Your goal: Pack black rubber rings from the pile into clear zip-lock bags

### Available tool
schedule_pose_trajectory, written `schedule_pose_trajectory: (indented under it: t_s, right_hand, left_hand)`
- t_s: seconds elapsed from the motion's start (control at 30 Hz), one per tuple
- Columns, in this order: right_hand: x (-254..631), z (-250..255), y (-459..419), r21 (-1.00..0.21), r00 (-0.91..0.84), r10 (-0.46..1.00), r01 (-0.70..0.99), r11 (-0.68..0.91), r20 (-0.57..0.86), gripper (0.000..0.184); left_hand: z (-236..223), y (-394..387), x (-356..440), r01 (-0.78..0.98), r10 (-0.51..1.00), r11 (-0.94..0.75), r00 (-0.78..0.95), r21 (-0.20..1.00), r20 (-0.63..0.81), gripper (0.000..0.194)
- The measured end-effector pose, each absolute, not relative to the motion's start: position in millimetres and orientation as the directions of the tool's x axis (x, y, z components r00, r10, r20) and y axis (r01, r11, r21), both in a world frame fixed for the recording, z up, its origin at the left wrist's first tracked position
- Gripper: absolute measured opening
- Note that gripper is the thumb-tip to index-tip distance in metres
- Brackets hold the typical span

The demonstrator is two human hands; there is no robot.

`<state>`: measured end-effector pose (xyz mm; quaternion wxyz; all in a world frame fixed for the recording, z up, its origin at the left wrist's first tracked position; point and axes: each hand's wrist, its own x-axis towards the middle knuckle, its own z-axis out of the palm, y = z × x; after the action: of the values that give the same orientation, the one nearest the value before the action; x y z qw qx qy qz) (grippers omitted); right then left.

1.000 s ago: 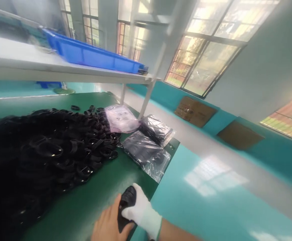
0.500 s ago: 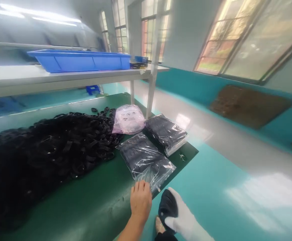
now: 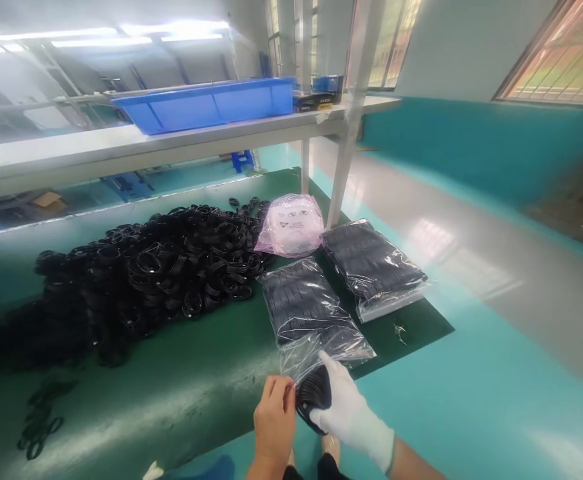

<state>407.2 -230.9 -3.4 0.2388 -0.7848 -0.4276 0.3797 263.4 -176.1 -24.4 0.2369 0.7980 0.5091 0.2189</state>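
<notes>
My bare left hand point(image 3: 275, 417) pinches the open edge of a clear plastic bag point(image 3: 304, 357) at the near side of the green table. Rows of black coiled cables point(image 3: 304, 300) fill the far part of that bag. In my right hand point(image 3: 346, 407), which wears a white glove, a stack of black coiled cables point(image 3: 314, 393) is gripped between thumb and fingers. The stack is at the bag's mouth, close beside my left fingers; whether it has passed inside I cannot tell. A second filled bag point(image 3: 374, 260) lies to the right.
A large heap of black coils point(image 3: 171, 267) covers the table's point(image 3: 211, 373) left and middle. Behind the bags sits a pinkish plastic bag with printing point(image 3: 291, 227). A white shelf point(image 3: 211, 140) on posts carries a blue bin point(image 3: 211, 107). Small loose coils point(image 3: 39, 427) lie front left.
My right hand has brought the cable stack up and left to the bag's mouth. My left hand has gone from resting over the bag to pinching its edge. The view has turned left.
</notes>
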Motion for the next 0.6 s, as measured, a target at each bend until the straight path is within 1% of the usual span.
schedule_pose_trajectory:
  t_s: [0.13,0.2,0.27,0.33,0.43,0.5,0.6]
  right_hand:
    - [401.6,-11.5,-225.6,-0.628,0.447,0.806,0.512,-0.586,-0.387,0.09]
    - [395.9,-15.9,-221.7,-0.597,0.497,0.786,0.522,-0.609,-0.367,0.088]
    - [389.4,-19.9,-217.2,-0.564,0.557,0.756,0.521,-0.64,-0.344,0.086]
    - [383.1,-23.7,-213.0,-0.533,0.622,0.713,0.503,-0.68,-0.322,0.084]
    - [375.8,-28.3,-208.3,-0.514,0.694,0.659,0.468,-0.719,-0.289,0.08]
    - [372.9,-29.5,-206.7,-0.515,0.729,0.629,0.443,-0.734,-0.27,0.079]
    - [370.8,-28.7,-206.1,-0.521,0.764,0.588,0.4,-0.754,-0.265,0.079]
  left_hand:
    - [-21.5,-179.8,264.5,0.614,0.949,-0.261,0.306,0.745,0.08,0.02]
    - [-24.1,-182.0,266.6,0.56,0.959,-0.247,0.258,0.791,0.116,0.021]
    - [-31.0,-184.3,269.4,0.502,0.96,-0.271,0.204,0.822,0.192,0.021]
    - [-40.8,-185.9,272.2,0.462,0.945,-0.326,0.156,0.825,0.286,0.02]
    - [-55.6,-185.9,274.8,0.445,0.905,-0.416,0.113,0.793,0.411,0.015]
    - [-62.6,-184.1,275.2,0.425,0.887,-0.452,0.118,0.784,0.447,0.014]
    - [-68.4,-181.1,275.5,0.367,0.875,-0.481,0.138,0.796,0.465,0.013]
